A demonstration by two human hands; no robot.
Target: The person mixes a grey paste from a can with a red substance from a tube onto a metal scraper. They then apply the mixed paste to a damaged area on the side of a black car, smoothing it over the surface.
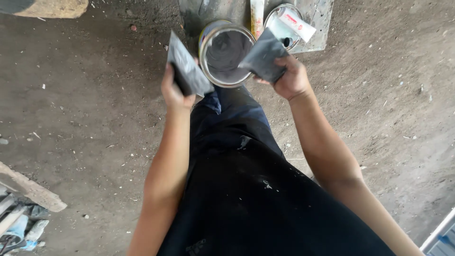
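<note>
Head view: left hand point(174, 90) gripped grey-smeared scraper point(188, 71); right hand point(290, 78) clenched second coated scraper point(263, 56). Both hovered over open can point(226, 52) of grey paste on dirt floor point(85, 118). Paste already on blades; lid point(283, 21) and white tube point(296, 23) lay far right.

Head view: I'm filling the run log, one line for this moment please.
left hand: holds scraper | right hand: holds second scraper | open can: between, on ground

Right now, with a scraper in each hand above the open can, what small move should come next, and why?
Probably dip the right hand's scraper into the open can: its blade already overlaps the rim, and grey paste shows inside. The left hand's scraper waits beside the can.
</note>
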